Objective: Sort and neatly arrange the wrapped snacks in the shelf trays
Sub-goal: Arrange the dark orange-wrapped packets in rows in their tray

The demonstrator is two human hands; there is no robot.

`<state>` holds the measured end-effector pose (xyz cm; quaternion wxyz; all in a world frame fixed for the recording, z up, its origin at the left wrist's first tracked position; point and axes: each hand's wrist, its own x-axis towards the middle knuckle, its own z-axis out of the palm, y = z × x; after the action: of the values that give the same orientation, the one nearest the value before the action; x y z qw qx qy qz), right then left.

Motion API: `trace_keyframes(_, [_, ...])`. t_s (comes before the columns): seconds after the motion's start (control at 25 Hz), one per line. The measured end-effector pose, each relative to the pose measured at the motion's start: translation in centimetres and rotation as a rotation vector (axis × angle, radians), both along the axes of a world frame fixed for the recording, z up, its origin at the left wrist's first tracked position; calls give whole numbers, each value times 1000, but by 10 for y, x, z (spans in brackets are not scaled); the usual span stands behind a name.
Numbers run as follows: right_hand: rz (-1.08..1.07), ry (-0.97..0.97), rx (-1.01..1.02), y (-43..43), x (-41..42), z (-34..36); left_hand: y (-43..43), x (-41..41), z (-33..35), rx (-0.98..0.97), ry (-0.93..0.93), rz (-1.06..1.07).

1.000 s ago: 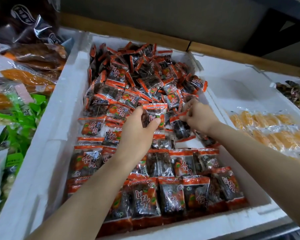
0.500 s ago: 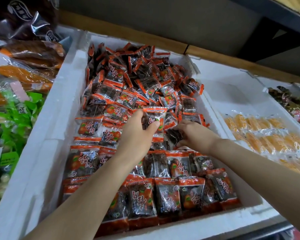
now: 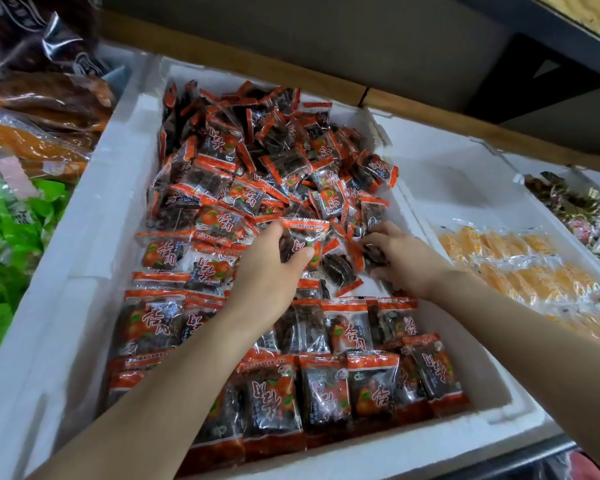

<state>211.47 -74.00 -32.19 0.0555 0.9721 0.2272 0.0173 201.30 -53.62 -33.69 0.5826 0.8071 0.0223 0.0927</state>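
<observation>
A white foam tray (image 3: 94, 258) holds several red-and-clear wrapped snack packets. Those in the near half lie in neat rows (image 3: 326, 386); those at the back form a loose heap (image 3: 257, 157). My left hand (image 3: 267, 271) is over the tray's middle and holds one packet (image 3: 305, 237) between thumb and fingers. Just to its right, my right hand (image 3: 402, 258) curls its fingers round a dark packet (image 3: 371, 252) at the heap's near edge. A strip of bare tray floor shows under both hands.
A second foam tray (image 3: 440, 161) on the right holds rows of orange-yellow packets (image 3: 520, 265). Beyond it lie mixed foil-wrapped sweets (image 3: 575, 209). On the left are green packets (image 3: 11, 237) and bagged orange and brown snacks (image 3: 39, 109). A wooden shelf edge (image 3: 430, 109) runs behind.
My right hand has come down from the heap toward the tray's middle and now grips a dark packet there. The left hand keeps hold of its packet in nearly the same place.
</observation>
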Motion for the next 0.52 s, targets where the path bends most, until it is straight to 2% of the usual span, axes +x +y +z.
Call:
trace_keyframes(0.12, [-59, -77, 120, 0, 1, 10, 0, 2, -2, 11, 19, -8])
trace_keyframes(0.2, [-90, -212, 318, 5, -7, 22, -2, 2, -1, 9, 19, -6])
trace_keyframes(0.28, [-61, -259, 505, 21, -25, 35, -5, -1, 1, -40, 40, -11])
trace_keyframes(0.36, [26, -155, 565, 45, -46, 39, -7, -1, 1, -107, 56, -30])
trace_keyframes(0.44, [65, 70, 533, 67, -66, 32, -6, 1, -3, -188, 52, -29])
trace_keyframes(0.52, [112, 223, 482, 78, -77, 23, -7, 1, 1, -361, 97, -80])
